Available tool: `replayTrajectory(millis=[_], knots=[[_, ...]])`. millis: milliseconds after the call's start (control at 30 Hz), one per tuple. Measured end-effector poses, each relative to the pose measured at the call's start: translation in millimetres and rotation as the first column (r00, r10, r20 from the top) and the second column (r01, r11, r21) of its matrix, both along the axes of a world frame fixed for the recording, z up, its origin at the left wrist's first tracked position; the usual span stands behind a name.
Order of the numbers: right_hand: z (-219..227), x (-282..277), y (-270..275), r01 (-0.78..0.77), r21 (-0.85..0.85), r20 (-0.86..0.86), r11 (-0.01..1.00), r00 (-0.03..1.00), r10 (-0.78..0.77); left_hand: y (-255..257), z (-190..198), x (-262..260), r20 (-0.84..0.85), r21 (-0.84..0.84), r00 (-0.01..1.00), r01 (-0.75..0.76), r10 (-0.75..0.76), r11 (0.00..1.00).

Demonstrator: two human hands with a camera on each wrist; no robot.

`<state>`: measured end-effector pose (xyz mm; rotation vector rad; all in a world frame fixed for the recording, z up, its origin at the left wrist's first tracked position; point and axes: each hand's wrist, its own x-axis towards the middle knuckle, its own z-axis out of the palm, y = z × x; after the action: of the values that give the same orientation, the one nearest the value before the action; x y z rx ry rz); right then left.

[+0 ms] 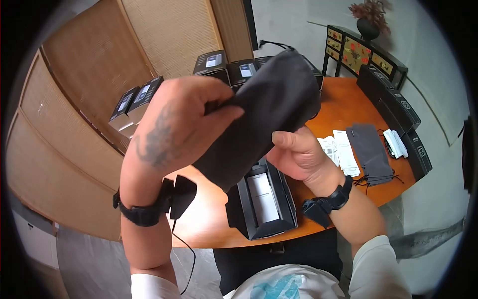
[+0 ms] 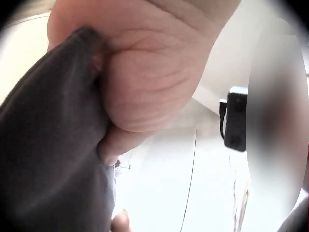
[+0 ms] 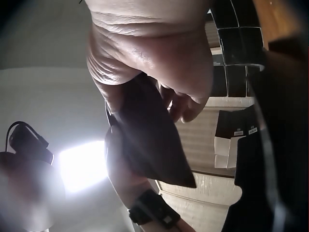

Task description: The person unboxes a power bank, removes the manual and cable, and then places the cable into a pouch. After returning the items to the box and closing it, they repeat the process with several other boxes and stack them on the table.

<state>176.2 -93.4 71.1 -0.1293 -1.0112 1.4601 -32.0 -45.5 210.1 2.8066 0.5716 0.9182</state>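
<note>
Wooden table (image 1: pixel 336 102) lies beneath the grip, an open box (image 1: pixel 273 232) below; left hand (image 1: pixel 194 110) pinches one edge of the dark pouch (image 1: pixel 271 102), right hand (image 1: pixel 301 153) grips its opposite edge, pouch between them.

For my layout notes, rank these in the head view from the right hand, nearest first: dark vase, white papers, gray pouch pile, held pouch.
1. Held pouch: touching the right hand.
2. White papers: on the table, right of the hand.
3. Gray pouch pile: right of the papers.
4. Dark vase: atop the cabinet.
</note>
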Motion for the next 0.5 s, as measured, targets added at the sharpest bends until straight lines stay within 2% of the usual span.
replayTrajectory(millis=[67,100,133,200,233,267,300,333,400,433,500], knots=[[-6.8,7.1,-0.7,-0.031,-0.011,-0.123,0.999,0.992,0.029,-5.6,1.7,18.5,0.081,0.120,0.995,0.041,-0.051,0.992],[-10.8,12.6,-0.1,-0.004,0.007,-0.117,1.000,0.993,0.005,-10.5,-0.8,21.5,0.142,0.034,0.987,0.075,-0.079,0.997],[-13.4,17.4,0.2,0.022,0.025,-0.111,0.999,0.994,-0.019,-11.8,-8.3,28.0,0.317,-0.166,0.947,0.118,-0.060,0.979],[-12.1,25.3,-7.8,0.049,0.070,-0.140,0.996,0.989,-0.038,2.3,-14.8,36.5,0.257,-0.229,0.966,0.022,0.038,0.973],[-16.6,32.3,-10.2,0.079,0.006,-0.103,0.997,0.992,-0.078,8.0,-20.1,38.0,0.196,-0.232,0.980,0.007,0.039,0.973],[-19.0,30.2,-9.8,0.076,0.028,-0.174,0.997,0.982,-0.070,12.6,-26.5,39.1,0.135,-0.231,0.990,-0.009,0.041,0.973],[-18.8,30.2,-12.2,0.154,-0.055,-0.122,0.986,0.980,-0.160,15.1,-34.4,40.9,0.112,-0.261,0.994,0.030,0.000,0.965],[-19.1,30.5,-14.1,0.234,-0.136,-0.064,0.963,0.968,-0.244,19.5,-45.0,40.6,0.099,-0.372,0.995,0.048,-0.013,0.927],[-23.4,30.8,-14.4,0.287,-0.145,-0.028,0.947,0.956,-0.294,14.4,-53.7,41.7,0.099,-0.664,0.993,0.118,-0.069,0.738],[-25.7,30.2,-14.6,0.327,-0.140,0.008,0.935,0.944,-0.329,15.8,-62.4,42.8,0.148,-0.718,0.984,0.178,-0.102,0.673],[-27.8,31.8,-12.4,0.408,-0.087,0.121,0.909,0.910,-0.397,16.0,-63.8,49.4,0.122,-0.792,0.989,0.149,-0.086,0.592]])
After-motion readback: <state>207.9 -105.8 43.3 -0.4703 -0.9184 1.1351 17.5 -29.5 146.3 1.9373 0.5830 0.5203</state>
